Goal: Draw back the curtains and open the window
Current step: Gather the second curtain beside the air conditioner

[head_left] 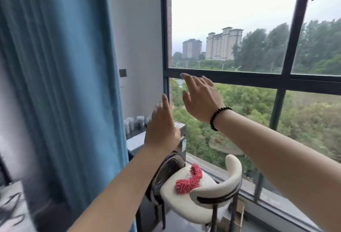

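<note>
Your two forearms reach up from the bottom edge, nearest the lens, and both hands are empty. Your right hand (201,98), with a dark bead bracelet (218,118) at the wrist, is spread flat with its fingers (185,78) released and their tips in front of the dark horizontal bar of the window (239,79); whether they touch the bar, you cannot tell from this angle. Your left hand (161,130) is lower and to the left, also spread loose, grasping nothing, held up in the space between the curtain and the window frame.

That blue curtain (60,84) hangs in folds down the left side (gathered well clear of the glass), with a strip of pale wall between it and the frame. At the top right, one dark sash bar tilts at an angle across the pane, though its state is unclear.

Below your hands stands a white curved-back chair (208,191) with a red spiky object (190,180) lying on its seat. Behind the chair is a front-loading machine (166,174) with a round door, and several small jars (133,122) sit on the worktop above it, by the curtain's edge. Trees and tall buildings show through the glass.
</note>
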Demonstrator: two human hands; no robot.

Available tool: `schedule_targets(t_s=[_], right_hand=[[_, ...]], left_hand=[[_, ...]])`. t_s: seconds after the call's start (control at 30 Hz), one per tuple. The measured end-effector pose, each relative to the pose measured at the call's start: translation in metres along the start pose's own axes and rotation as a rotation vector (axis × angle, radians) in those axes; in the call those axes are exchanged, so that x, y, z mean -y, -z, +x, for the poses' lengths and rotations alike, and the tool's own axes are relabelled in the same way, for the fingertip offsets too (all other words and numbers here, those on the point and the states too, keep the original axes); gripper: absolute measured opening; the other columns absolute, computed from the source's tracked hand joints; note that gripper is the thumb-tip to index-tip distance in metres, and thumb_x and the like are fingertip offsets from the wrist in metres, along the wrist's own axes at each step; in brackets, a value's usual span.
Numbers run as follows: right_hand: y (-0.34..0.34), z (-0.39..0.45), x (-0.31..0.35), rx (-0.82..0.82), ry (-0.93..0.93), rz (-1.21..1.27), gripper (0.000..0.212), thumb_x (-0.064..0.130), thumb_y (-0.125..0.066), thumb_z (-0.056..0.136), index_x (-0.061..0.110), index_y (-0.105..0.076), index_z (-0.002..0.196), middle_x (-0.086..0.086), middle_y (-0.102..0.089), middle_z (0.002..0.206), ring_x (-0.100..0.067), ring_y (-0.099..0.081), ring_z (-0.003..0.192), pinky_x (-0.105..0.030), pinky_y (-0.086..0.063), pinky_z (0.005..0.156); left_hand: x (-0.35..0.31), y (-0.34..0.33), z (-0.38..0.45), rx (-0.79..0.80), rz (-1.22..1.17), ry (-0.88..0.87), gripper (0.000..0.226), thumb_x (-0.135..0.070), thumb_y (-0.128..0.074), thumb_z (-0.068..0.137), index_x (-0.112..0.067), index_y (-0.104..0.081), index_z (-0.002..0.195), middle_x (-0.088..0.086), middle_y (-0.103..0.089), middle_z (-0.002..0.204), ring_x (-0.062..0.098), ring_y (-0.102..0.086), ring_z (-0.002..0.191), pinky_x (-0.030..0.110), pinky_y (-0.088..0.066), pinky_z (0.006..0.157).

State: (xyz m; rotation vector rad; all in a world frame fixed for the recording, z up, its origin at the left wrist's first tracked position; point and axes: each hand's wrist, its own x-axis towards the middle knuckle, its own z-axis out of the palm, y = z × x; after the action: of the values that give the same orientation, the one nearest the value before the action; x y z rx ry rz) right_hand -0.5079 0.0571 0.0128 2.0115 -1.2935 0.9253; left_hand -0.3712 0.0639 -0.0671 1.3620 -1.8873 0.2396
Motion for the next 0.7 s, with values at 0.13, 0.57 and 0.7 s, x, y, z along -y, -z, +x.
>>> schedule_targets(t_s=[0.13, 0.57, 0.7], right_hand=[[-0.018, 0.028, 0.044, 0.003, 0.049, 0.133, 0.054, 0.028, -0.045, 0.093, 0.011, -0.035, 0.143, -0.01, -0.055, 0.134, -0.029, -0.053, 0.12, -0.044, -0.03, 0.111], [-0.086, 0.092, 0.15, 0.123, 0.09, 0.429, 0.075, 0.04, -0.044, 0.095, 0.023, 0.0, 0.153, -0.013, 0.001, 0.16, -0.033, -0.029, 0.138, -0.044, -0.033, 0.105], [-0.111, 0.115, 0.162, 0.102, 0.094, 0.511, 0.08, 0.046, -0.045, 0.094, 0.021, 0.004, 0.153, -0.013, 0.011, 0.159, -0.035, -0.028, 0.138, -0.047, -0.036, 0.106]], left_hand=[[0.059, 0.033, -0.004, -0.315, 0.162, 0.108, 0.103, -0.016, -0.068, 0.076, 0.002, 0.0, 0.151, 0.027, -0.008, 0.158, 0.042, -0.008, 0.146, 0.056, -0.018, 0.117], [0.17, 0.075, -0.016, -0.184, 0.332, 0.353, 0.122, -0.046, -0.07, 0.081, -0.009, 0.024, 0.148, 0.012, 0.019, 0.16, 0.04, 0.001, 0.147, 0.062, -0.019, 0.114], [0.184, 0.07, -0.004, -0.213, 0.294, 0.335, 0.121, -0.048, -0.068, 0.082, -0.011, 0.026, 0.148, 0.006, 0.021, 0.16, 0.034, 0.004, 0.149, 0.058, -0.014, 0.117]])
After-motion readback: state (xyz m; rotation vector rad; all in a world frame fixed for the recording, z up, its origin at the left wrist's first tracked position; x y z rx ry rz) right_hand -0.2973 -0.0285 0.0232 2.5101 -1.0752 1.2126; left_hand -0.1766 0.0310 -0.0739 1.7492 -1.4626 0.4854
